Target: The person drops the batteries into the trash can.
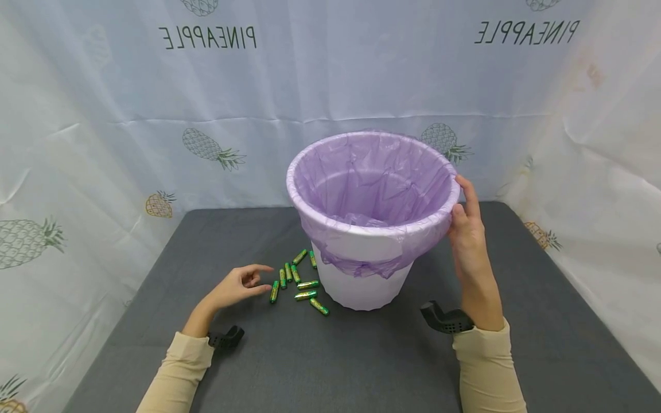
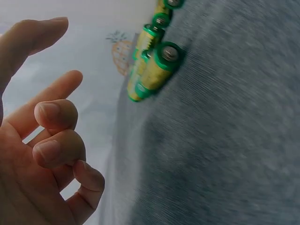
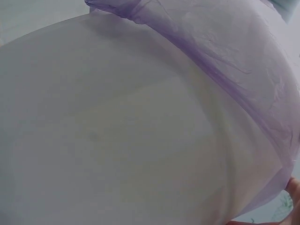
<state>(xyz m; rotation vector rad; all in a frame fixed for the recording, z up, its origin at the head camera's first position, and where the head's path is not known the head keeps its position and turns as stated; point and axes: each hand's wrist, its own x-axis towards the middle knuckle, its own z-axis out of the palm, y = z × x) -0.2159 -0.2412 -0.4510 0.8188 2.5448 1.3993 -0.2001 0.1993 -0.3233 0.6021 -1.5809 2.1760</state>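
Note:
In the head view a white trash can point(image 1: 356, 289) stands on the table, lined with a translucent purple bag point(image 1: 356, 195) folded over its rim. My right hand point(image 1: 469, 241) holds the can's right side at the rim, thumb and index finger against the bag-covered edge; the right wrist view shows the can's wall point(image 3: 117, 140) close up, with only bits of the hand. Left of the can lie several green-and-yellow batteries point(image 1: 306, 295). My left hand point(image 1: 234, 287) hovers beside the nearest battery point(image 2: 159, 68), index finger and thumb apart, other fingers bent, holding nothing.
A dark grey cloth covers the table point(image 1: 330, 361). White curtains point(image 1: 330, 69) printed with pineapples hang behind it and along both sides. Black cameras sit on the left wrist point(image 1: 227, 337) and the right wrist point(image 1: 446, 320).

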